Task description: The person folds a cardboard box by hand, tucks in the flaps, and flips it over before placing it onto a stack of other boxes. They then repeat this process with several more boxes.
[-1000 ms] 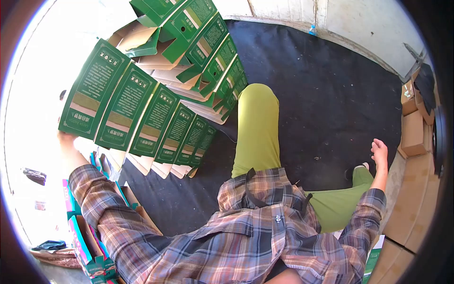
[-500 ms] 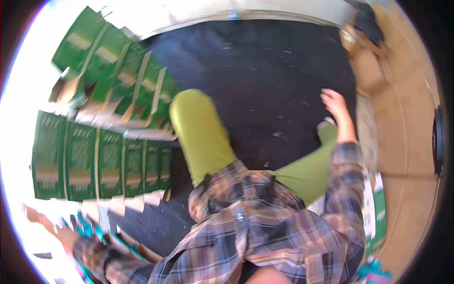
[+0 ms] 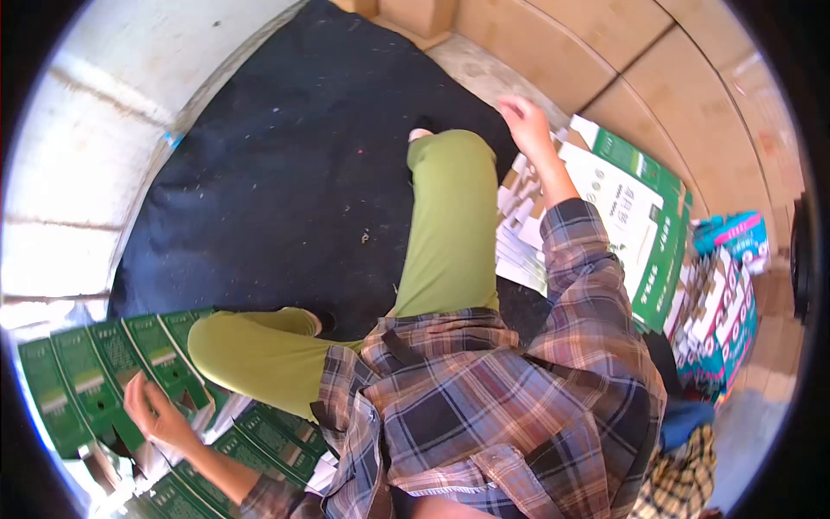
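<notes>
I sit on a black mat (image 3: 285, 173) in green trousers and a plaid shirt. My left hand (image 3: 156, 411) hangs low at the left, fingers loosely spread, just over a fanned row of green folded boxes (image 3: 95, 372); nothing is in it. My right hand (image 3: 523, 117) reaches out to the upper right, over a stack of flat white-and-green cartons (image 3: 631, 216). Its fingers are curled above the stack's near edge, and I cannot tell whether they grip a carton.
Large brown cardboard boxes (image 3: 605, 43) line the upper right. Teal and pink cartons (image 3: 726, 294) lie at the right edge beside the flat stack. A pale concrete wall (image 3: 104, 130) borders the mat on the left.
My head has swung right, so the green boxes slid to the lower left. The right arm stretched toward the flat carton stack, and the left hand came in over the fanned boxes.
</notes>
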`<state>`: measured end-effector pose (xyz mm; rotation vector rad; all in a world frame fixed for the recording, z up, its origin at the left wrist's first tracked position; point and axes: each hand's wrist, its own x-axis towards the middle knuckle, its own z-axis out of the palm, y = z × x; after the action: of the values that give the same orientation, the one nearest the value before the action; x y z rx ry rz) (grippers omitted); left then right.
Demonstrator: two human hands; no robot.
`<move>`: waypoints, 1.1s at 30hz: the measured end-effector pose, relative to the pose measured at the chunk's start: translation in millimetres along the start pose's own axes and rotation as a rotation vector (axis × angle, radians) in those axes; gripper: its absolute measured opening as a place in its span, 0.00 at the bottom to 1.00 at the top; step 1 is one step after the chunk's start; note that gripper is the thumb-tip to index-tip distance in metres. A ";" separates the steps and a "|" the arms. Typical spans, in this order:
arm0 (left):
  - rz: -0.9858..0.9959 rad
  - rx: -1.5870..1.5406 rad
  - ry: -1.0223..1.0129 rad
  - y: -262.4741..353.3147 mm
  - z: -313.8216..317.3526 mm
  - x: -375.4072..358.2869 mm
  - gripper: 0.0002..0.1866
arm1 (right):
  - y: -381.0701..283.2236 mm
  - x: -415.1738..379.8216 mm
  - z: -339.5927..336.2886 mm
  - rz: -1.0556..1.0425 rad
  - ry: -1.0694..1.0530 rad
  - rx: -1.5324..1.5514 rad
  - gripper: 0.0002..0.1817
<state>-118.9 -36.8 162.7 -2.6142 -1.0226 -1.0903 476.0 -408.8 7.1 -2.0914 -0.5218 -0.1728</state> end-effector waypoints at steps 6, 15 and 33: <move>0.047 -0.415 -0.388 91.0 122.5 0.0 0.12 | 159.6 -167.8 -102.1 0.309 -0.080 -0.685 0.11; -0.094 -0.722 -0.749 118.9 205.8 -47.5 0.13 | 135.7 -295.7 -106.9 1.365 0.154 0.349 0.14; -0.028 -0.611 -0.899 123.0 215.7 -64.3 0.13 | 154.2 -300.8 -103.8 1.373 0.698 0.657 0.16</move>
<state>51.8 -88.2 -21.7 -3.7333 -0.9198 -0.1565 280.0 -656.6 -151.7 -1.2206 1.1310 0.0836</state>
